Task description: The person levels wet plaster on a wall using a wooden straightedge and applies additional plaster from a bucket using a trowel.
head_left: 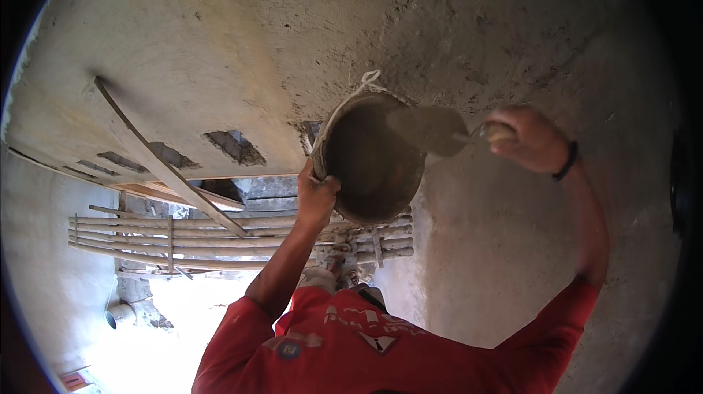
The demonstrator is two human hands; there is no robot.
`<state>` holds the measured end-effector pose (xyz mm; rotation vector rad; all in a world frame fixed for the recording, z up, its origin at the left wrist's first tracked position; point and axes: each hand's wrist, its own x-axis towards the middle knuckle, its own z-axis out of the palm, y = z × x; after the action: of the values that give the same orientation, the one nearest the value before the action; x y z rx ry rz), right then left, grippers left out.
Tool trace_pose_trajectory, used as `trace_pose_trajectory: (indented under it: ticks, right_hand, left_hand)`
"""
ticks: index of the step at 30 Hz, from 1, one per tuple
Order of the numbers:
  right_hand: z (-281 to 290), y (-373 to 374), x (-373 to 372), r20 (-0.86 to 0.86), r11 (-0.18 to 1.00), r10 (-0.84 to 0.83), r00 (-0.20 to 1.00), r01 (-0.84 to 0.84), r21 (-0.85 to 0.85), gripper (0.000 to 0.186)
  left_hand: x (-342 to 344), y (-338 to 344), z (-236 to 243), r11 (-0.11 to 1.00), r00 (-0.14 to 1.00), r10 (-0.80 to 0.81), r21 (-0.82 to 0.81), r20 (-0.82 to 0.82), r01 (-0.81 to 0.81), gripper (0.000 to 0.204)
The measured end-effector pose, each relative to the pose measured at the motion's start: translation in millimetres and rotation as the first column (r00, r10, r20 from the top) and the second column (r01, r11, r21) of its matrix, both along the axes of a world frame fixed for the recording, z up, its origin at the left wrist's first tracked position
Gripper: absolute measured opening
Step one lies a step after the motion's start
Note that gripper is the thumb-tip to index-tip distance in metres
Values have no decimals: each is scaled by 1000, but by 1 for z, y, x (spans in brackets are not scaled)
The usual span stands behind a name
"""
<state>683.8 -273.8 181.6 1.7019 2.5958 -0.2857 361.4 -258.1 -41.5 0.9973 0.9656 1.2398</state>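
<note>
My left hand (317, 195) is closed on the rim of a round, mortar-smeared bucket (381, 211), holding it up tilted against the plastered wall. A pale cord is looped at the bucket's far edge. Inside, the bucket is dark, and how much it holds cannot be made out. Closed round a handle, my right hand (533, 139) grips a trowel (443, 130). The trowel's blade, blurred by motion, hangs over the bucket's right rim. A dark band circles my right wrist.
Rough plaster covers the wall (220, 42), with several rectangular holes low down. A wooden plank (168, 167) leans on it at the left. Beneath me runs a scaffold of bamboo poles (205, 242), where my feet stand. Another wall (512, 262) is at the right.
</note>
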Motion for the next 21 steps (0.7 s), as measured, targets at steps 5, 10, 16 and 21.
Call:
trace_pose_trajectory:
  ticks: [5,10,16,21]
  right_hand:
    - [-92,-23,-54,392,978,-30,920,-54,200,16]
    - [-145,-9,-64,381,987,-52,923,-10,160,15]
    - [-204,-23,-53,-56,979,-157,986,148,-142,32]
    - [-209,-25,-65,-306,981,-150,940,104,-161,37]
  left_hand:
    - [14,-4,5,988,979,-22,146,-202,53,51]
    - [21,-10,13,962,941,-11,253,-338,102,58]
    - [21,-17,17,938,951,0,330,-309,107,59]
    - [3,-14,4,993,982,8,115,-186,14,52]
